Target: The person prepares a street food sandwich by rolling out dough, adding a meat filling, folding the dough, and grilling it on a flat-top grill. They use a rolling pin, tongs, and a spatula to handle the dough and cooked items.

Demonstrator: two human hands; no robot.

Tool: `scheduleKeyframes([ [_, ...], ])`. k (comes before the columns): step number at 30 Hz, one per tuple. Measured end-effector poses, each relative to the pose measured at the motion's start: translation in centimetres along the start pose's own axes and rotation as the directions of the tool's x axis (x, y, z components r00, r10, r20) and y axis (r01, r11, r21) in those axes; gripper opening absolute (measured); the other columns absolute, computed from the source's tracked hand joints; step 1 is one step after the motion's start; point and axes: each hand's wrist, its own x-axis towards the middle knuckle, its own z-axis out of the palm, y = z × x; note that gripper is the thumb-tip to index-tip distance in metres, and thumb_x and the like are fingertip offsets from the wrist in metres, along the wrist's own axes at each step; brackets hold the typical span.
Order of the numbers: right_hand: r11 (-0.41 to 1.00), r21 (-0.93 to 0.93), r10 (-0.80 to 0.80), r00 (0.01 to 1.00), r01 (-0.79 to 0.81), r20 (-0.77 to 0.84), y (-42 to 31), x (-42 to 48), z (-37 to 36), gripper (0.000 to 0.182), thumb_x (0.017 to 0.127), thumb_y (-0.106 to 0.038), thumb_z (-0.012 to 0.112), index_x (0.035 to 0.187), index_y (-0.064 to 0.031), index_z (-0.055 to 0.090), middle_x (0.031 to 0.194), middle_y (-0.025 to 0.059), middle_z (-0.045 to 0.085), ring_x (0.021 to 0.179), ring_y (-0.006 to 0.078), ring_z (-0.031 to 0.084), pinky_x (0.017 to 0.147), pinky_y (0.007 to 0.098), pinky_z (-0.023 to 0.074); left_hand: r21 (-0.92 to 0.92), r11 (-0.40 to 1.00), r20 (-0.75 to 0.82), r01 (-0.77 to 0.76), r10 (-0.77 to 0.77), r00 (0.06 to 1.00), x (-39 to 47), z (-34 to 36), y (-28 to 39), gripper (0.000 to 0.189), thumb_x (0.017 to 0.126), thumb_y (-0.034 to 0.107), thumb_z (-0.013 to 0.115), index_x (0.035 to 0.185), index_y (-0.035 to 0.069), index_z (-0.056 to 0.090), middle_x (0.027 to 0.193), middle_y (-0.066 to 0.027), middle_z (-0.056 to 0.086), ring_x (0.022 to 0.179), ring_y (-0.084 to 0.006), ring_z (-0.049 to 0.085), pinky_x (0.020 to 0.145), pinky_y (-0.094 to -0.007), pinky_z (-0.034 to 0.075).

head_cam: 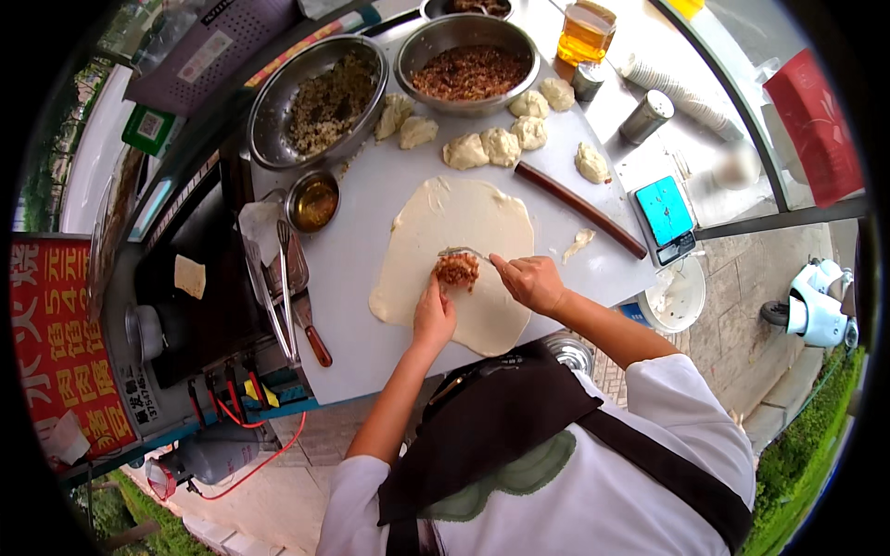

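Observation:
A wide sheet of rolled-out dough (pixel 410 264) lies flat on the pale work board (pixel 348 375). Over its middle is a clump of reddish minced filling (pixel 457 270). My right hand (pixel 532 281) grips the handle of a metal spoon (pixel 473 251), whose bowl end is at the top of the clump. My left hand (pixel 434 316) is at the clump's lower left, fingertips against it; whether they hold some of it cannot be made out. Up and to the right of the sheet, a dark wooden rolling pin (pixel 580 210) lies at a slant.
Several dough lumps (pixel 500 146) sit below a steel bowl of minced filling (pixel 466 97). Left of it stands a bowl of crumbly filling (pixel 261 132). A small oil bowl (pixel 313 201), tongs (pixel 286 306), a scraper (pixel 316 340) and a dark griddle (pixel 222 278) are leftward; a digital scale (pixel 664 208) is right.

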Motion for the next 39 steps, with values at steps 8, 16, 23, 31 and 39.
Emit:
scheduleKeyframes([
  [8,0.868,-0.221,0.436,0.895,-0.445,-0.089,11.9,20.7,-7.8,0.022,0.087,-0.013,0.052,0.099,-0.006,0.069,0.068,0.0167,0.064,0.065,0.0343,0.064,0.057,0.0457,0.0483,-0.011,1.0,-0.021,0.029,-0.029,0.999,-0.1,-3.5,2.9,0.042,0.085,0.008,0.058,0.127,0.0,0.055,0.093,-0.0102,0.059,0.072,-0.0231,0.061,0.071,-0.0356,0.051],
  [16,0.809,-0.33,0.575,0.771,-0.486,0.272,15.2,31.5,-2.0,0.023,0.084,-0.011,0.054,0.097,-0.0046,0.072,0.101,0.0177,0.07,0.097,0.0312,0.068,0.08,0.04,0.055,-0.078,0.997,-0.107,-0.021,0.013,0.994,0.4,-4.7,4.0,0.036,0.085,0.005,0.058,0.12,0.003,0.059,0.096,-0.009,0.06,0.072,-0.0206,0.062,0.069,-0.0335,0.051],
  [23,0.809,-0.185,0.586,0.742,-0.558,0.325,17.4,31.1,-0.7,0.022,0.082,-0.025,0.066,0.102,-0.0188,0.074,0.099,0.0134,0.07,0.093,0.0312,0.067,0.081,0.0408,0.0535,-0.085,0.996,-0.17,-0.04,0.025,0.985,-0.5,-6.1,4.5,0.033,0.084,0.002,0.057,0.116,0.004,0.063,0.094,-0.011,0.062,0.079,-0.0226,0.063,0.072,-0.032,0.054],
  [31,0.709,0.303,0.496,0.755,-0.637,0.429,18.6,29.9,-1.9,0.031,0.084,-0.012,0.06,0.113,-0.0097,0.07,0.071,0.0085,0.065,0.061,0.0158,0.059,0.053,0.0318,0.045,-0.078,0.993,-0.157,-0.083,0.07,0.985,-0.2,-6.8,3.8,0.034,0.086,0.004,0.056,0.12,0.004,0.06,0.097,-0.0095,0.062,0.075,-0.0221,0.063,0.071,-0.034,0.051],
  [39,0.529,0.48,0.486,0.713,-0.7,0.506,13.2,24.2,-9.9,0.03,0.089,-0.009,0.062,0.118,-0.0096,0.068,0.062,-0.0022,0.054,0.053,0.0064,0.046,0.046,0.0255,0.0357,-0.06,0.997,-0.111,-0.044,0.037,0.993,0.4,-6.6,2.9,0.037,0.087,0.006,0.058,0.124,0.003,0.057,0.09,-0.0088,0.06,0.069,-0.0206,0.061,0.067,-0.0345,0.05],
])
